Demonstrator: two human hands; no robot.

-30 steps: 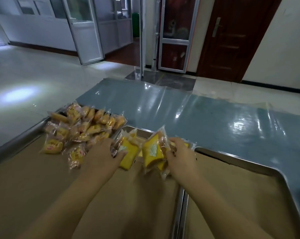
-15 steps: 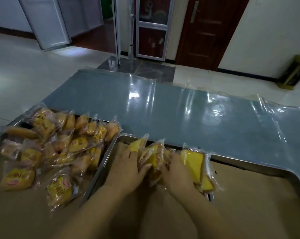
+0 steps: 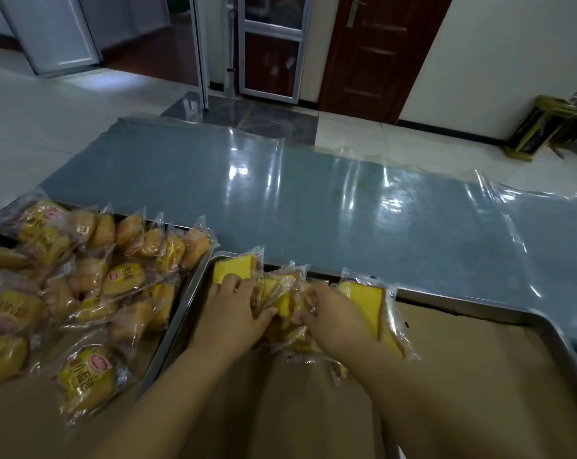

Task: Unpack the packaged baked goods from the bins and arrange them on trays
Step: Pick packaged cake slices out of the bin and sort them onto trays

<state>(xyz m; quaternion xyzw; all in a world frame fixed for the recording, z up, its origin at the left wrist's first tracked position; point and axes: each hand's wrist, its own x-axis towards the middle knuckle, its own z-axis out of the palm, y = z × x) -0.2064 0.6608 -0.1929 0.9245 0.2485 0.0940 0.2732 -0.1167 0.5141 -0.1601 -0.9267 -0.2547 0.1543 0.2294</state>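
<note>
Left hand (image 3: 237, 313), right hand (image 3: 333, 321) both curled on packs (image 3: 285, 301) bunched between them. Light, soft cake, slippery film: grip by wrapper ends, don't squash.

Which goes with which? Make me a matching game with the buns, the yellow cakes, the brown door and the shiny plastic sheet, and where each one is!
Things:
1. bun packets
2. cake packets
3. brown door
4. plastic sheet

Places:
A. spread over the grey table
B. in the right tray
C. in the back wall
D. in the left tray

Pairs: 1-D, 2-B, 3-C, 4-A.
</note>
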